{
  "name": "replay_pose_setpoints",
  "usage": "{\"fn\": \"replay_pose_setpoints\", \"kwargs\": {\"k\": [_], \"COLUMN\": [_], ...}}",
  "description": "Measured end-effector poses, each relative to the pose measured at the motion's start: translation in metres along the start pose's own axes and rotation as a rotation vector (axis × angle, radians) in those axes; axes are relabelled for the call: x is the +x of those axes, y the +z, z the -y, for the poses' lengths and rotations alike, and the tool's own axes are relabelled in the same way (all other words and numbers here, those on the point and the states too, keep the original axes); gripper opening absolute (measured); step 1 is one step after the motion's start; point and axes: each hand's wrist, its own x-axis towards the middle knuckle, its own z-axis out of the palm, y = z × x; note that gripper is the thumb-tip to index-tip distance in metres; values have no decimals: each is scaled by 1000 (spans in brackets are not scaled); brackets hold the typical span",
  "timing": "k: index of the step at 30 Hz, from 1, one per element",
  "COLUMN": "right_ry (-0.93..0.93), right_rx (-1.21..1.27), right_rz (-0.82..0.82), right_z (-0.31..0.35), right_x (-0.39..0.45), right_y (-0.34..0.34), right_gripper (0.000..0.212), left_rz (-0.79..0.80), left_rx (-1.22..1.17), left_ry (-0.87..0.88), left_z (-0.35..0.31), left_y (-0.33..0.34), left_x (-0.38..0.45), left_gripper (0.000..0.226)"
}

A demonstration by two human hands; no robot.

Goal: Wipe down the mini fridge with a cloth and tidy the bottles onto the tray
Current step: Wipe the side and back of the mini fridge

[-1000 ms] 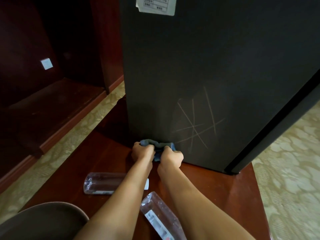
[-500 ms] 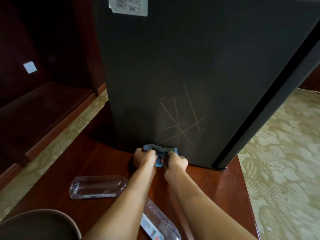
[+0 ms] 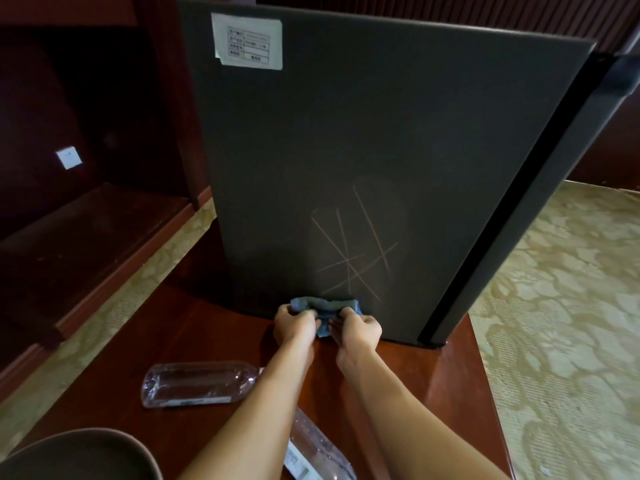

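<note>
The dark grey mini fridge [image 3: 363, 140] stands on a red-brown wooden table [image 3: 433, 382], its side panel facing me with pale crossed scratch lines low down. A small blue cloth [image 3: 323, 304] is bunched at the panel's foot. My left hand [image 3: 294, 323] and my right hand [image 3: 356, 329] both grip it, one on each end. One clear plastic bottle [image 3: 197, 384] lies on its side to the left of my left forearm. A second clear bottle [image 3: 318, 452] lies between my forearms, partly hidden. The grey tray [image 3: 79, 455] shows its rim at the bottom left.
A white label [image 3: 247, 41] is stuck near the fridge's top left. Dark wooden cabinetry with a low step [image 3: 90, 230] and a white wall switch [image 3: 69, 157] lies left. Patterned beige carpet [image 3: 561, 306] surrounds the table.
The view has tilted up and pulled back, showing the fridge's top edge. Both hands stay gripping the cloth at the panel's foot.
</note>
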Motion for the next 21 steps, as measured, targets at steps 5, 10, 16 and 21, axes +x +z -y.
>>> {"fn": "replay_pose_setpoints", "kwargs": {"k": [5,10,16,21], "right_ry": [35,-101,-271,-264], "right_rx": [48,6,-19,-10], "right_rz": [-27,-77,-97,-83], "right_z": [15,27,46,38], "right_x": [10,7,-2,1], "right_y": [-23,-28,-33,-42], "right_gripper": [12,13,23,27], "left_rz": [6,17,46,-13], "left_rx": [-41,-125,-186,-71], "left_ry": [-76,-72,-4,21], "left_z": [13,7,2,14], "left_y": [20,34,48,51], "left_x": [-18,-33,-51,-52], "left_gripper": [25,26,27,24]}}
